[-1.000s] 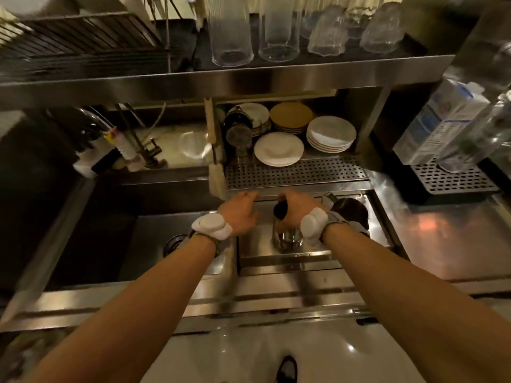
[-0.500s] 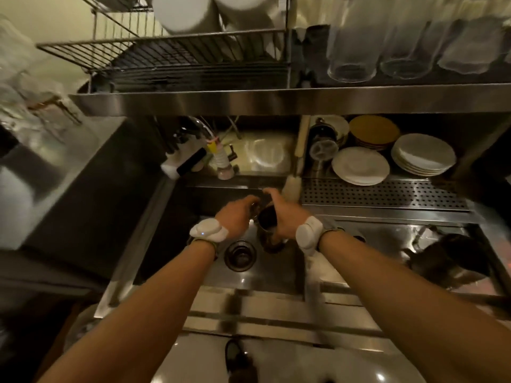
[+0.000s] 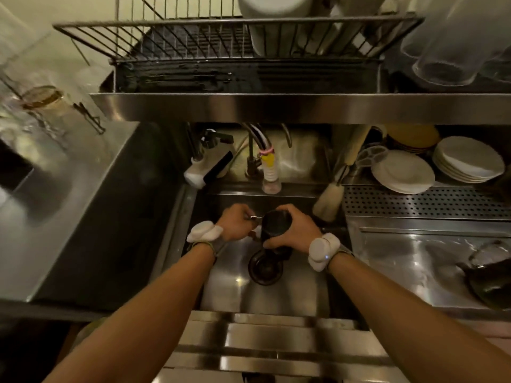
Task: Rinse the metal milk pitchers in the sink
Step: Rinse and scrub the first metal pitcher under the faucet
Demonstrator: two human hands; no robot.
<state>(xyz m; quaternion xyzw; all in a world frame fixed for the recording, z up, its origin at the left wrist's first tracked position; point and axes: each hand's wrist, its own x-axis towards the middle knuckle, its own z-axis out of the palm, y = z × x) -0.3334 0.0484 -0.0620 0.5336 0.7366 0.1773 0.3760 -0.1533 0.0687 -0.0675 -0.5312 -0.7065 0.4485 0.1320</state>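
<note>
Head view: both hands are over the sink (image 3: 298, 294), close together around one pitcher (image 3: 276, 223). The right hand (image 3: 297, 230) is wrapped round the pitcher's body from the right, fingers curled over the far rim and thumb under the near side, so it is clamped on the pitcher. The left hand (image 3: 238, 221) is closed just to the pitcher's left, pinching something small and bright that looks like the handle or spout edge; I cannot tell which.

The pitcher is held clear of the basin floor, mouth up toward the camera, just above and behind the drain (image 3: 266, 268). The tap (image 3: 269, 172) hangs a little farther back, and no water is seen running. A second dark vessel (image 3: 495, 275), possibly another pitcher, lies on its side on the counter (image 3: 401, 250) at the right, well apart from both hands.

Risks, as I judge them: the pitcher sits short of the tap's outlet, so water turned on now could miss the mouth and splash off the rim or the wrists. Wet metal in a one-sided grip may twist or slip and drop onto the drain. The brush (image 3: 329, 200) leaning at the basin's right rear corner is near the right hand's knuckles and could be knocked in. The wrist bands (image 3: 322, 251) may get soaked.
</note>
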